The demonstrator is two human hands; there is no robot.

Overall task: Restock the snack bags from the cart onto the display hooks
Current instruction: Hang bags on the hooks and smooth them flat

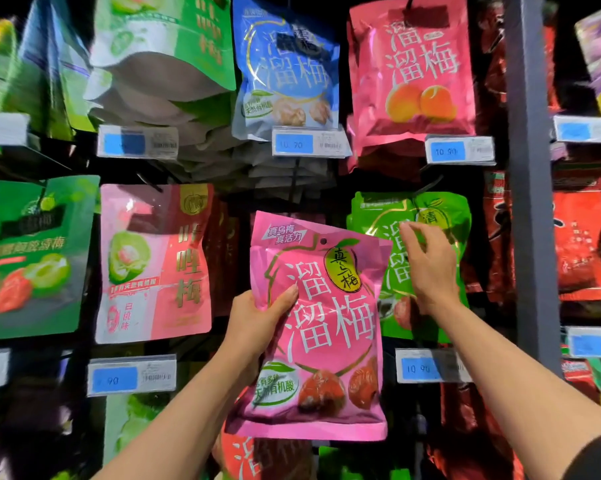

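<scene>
My left hand (257,317) grips a pink plum snack bag (321,334) by its left edge, thumb across the front, holding it upright before the display's middle column. The round hang hole near the bag's top sits just below a dark hook rod (294,183) sticking out above. My right hand (429,268) is raised to the right of the pink bag, fingers loosely bent, in front of a hanging green snack bag (441,220). I cannot tell whether it touches that bag.
Rows of hanging bags fill the rack: blue (285,71) and pink-red (411,71) above, a pale pink bag (153,261) and a green one (32,258) to the left. Price tags (427,368) stick out under each row. A grey upright post (531,168) stands right.
</scene>
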